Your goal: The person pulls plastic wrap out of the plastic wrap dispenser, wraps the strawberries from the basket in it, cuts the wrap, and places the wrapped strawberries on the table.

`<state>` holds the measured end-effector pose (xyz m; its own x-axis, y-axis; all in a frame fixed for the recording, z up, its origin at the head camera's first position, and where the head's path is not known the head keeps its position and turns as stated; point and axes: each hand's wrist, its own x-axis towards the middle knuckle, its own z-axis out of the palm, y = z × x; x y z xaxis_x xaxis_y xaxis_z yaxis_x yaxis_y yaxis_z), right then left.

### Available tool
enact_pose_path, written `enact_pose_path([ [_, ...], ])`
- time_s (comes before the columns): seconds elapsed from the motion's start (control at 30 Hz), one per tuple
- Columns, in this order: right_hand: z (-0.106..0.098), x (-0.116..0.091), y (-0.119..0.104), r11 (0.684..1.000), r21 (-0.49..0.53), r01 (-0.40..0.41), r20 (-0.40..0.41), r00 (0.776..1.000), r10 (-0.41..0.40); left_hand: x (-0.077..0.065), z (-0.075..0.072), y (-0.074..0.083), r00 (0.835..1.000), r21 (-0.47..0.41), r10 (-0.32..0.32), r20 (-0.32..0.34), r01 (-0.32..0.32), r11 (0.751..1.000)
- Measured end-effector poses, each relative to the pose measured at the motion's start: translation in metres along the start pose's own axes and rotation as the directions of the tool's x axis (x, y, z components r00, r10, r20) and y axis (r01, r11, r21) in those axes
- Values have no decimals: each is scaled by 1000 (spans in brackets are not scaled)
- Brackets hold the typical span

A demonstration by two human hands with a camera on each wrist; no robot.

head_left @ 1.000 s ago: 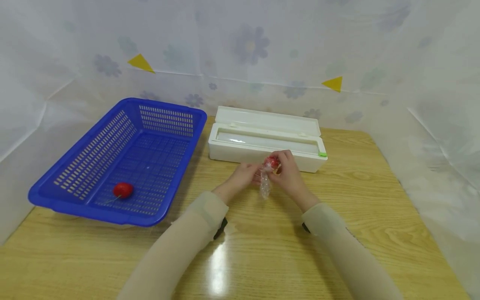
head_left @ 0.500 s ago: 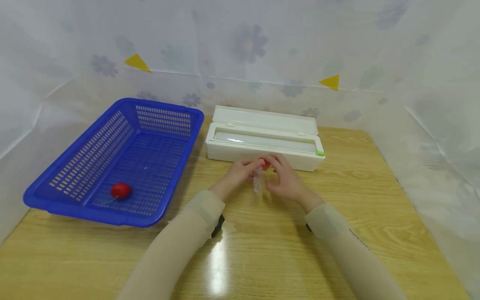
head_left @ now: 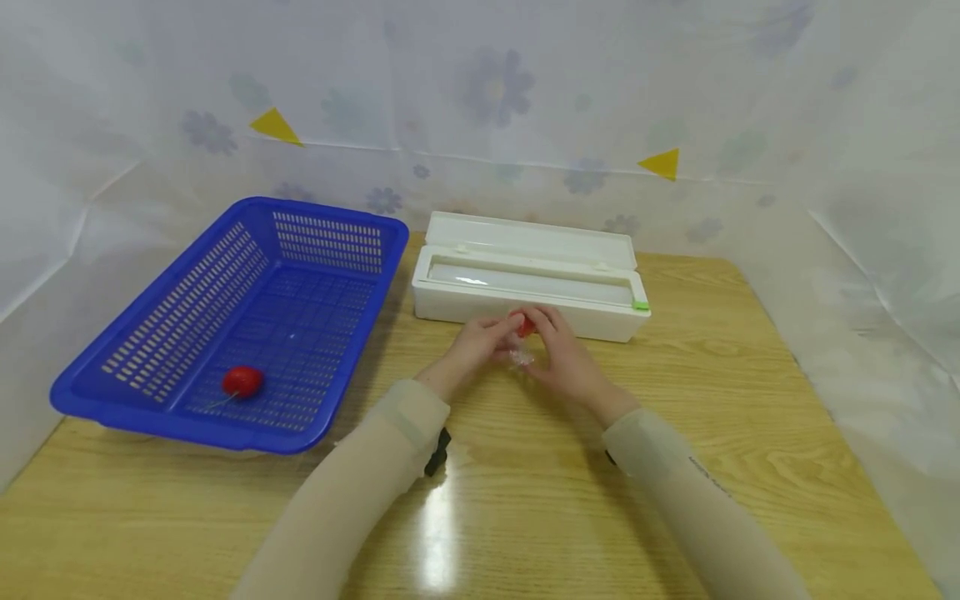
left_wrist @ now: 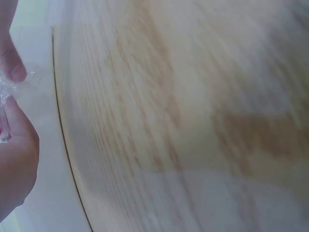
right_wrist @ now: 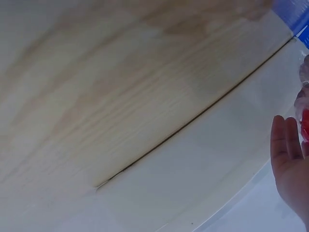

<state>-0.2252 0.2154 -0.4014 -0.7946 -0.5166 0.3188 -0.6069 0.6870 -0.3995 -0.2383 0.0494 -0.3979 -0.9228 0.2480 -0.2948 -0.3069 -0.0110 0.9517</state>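
A small round red fruit (head_left: 527,327) in clear plastic film is between my two hands, just before the white box. My left hand (head_left: 472,346) pinches it from the left side, with the film's loose end (head_left: 521,358) hanging below. Fingers of my right hand (head_left: 567,360) curl over its top and right. The left wrist view catches crumpled film (left_wrist: 6,89) between the fingertips at its left edge. In the right wrist view, some right-hand fingers (right_wrist: 279,137) reach up beside the red fruit (right_wrist: 305,124). Fingers hide most of the fruit.
A white dispenser box (head_left: 525,307) with its lid (head_left: 528,239) raised holds a roll of film (head_left: 532,283). At left stands a blue basket (head_left: 341,392) with another red fruit (head_left: 242,382) with a thin stem. All rest on a wooden table (head_left: 600,525).
My right hand's grip has shifted round the fruit, and both hands have drawn closer together. The hanging film end has swung and now looks shorter. The basket and box stay put.
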Motion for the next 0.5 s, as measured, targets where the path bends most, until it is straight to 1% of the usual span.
enact_pose_path([
  [0.07, -2, 2, -1, 1000, -9, -5, -26, 1000, 5, -1, -1, -1, 1000, 7, -10, 18, 10, 1000],
  [0.13, -4, 3, -1, 999, -47, -9, -53, 999, 7, -2, -2, -1, 999, 22, -19, 42, 18, 1000],
  [0.23, -7, 3, 1, 992, -123, 19, -83, 996, -30, -3, -3, -2, 995, 56, -49, 84, 44, 997],
  [0.33, -7, 2, 3, 982, -179, 55, -102, 992, -74, -4, -5, -3, 985, 74, -98, 143, 88, 993],
  [0.4, -7, 2, 3, 979, -193, 72, -119, 988, -97, -5, -6, -4, 974, 57, -122, 188, 113, 992],
  [0.5, -6, 1, 4, 979, -186, 89, -138, 984, -115, -4, -7, -4, 966, 21, -120, 228, 118, 993],
])
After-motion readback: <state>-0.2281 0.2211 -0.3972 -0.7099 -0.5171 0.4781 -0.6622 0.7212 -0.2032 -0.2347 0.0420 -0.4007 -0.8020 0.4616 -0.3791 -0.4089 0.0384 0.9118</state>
